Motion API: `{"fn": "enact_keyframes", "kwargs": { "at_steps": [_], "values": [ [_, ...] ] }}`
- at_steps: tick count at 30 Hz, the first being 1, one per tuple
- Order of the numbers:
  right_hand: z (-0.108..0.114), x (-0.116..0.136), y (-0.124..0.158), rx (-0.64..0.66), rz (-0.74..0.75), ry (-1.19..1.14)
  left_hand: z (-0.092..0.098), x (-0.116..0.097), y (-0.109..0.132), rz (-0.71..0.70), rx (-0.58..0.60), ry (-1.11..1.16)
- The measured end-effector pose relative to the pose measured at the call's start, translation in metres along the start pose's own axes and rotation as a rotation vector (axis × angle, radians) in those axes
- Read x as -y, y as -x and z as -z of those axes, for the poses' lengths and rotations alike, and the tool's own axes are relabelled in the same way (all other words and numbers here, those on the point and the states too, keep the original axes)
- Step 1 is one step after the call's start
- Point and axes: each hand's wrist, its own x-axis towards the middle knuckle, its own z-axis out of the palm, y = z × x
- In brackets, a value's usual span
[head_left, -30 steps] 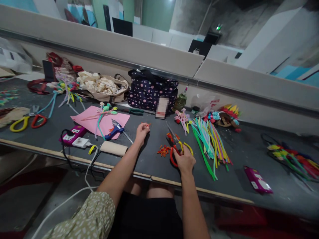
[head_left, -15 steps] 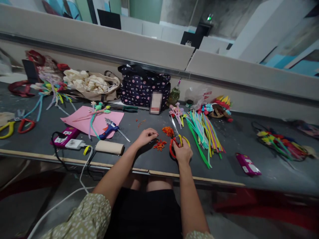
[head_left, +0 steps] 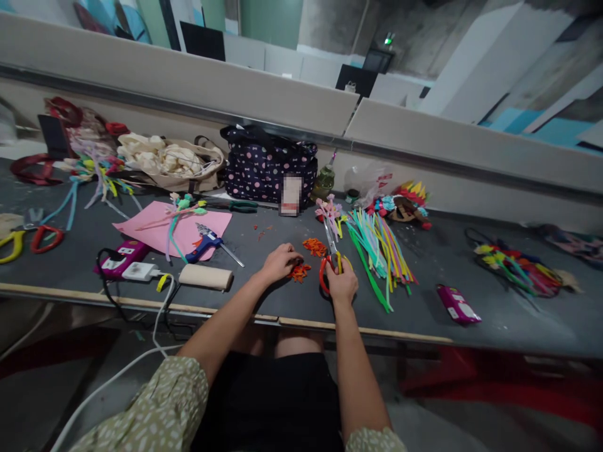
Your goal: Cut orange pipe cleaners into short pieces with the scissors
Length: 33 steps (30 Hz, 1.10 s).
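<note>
Hands at a grey worktable (head_left: 452, 254).
Right hand (head_left: 342, 285) grips red-and-yellow-handled scissors (head_left: 330, 258); at nine o'clock, left hand (head_left: 281, 260) curls over small orange scraps (head_left: 299, 272), grip unclear.

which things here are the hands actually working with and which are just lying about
In use:
- scissors, in the right hand
- orange scraps, at the left hand

Lying about:
- pipe cleaners
- glue gun
- pink paper
- cardboard tube
- spotted bag
- pink packet
</note>
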Motion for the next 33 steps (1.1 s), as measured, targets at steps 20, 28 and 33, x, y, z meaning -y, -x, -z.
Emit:
{"fn": "enact_keyframes", "kwargs": {
  "at_steps": [20,28,33],
  "values": [
    [-0.003,-0.003,0.002,0.018,0.044,0.023,0.009,-0.005,-0.006,0.375,-0.221,1.173],
    [-0.005,-0.002,0.003,0.042,0.096,0.070,0.018,0.007,-0.007,0.456,-0.297,1.380],
    [-0.008,-0.007,0.003,0.050,0.107,0.061,0.020,0.008,-0.006,0.436,-0.327,1.440]
  ]
}}
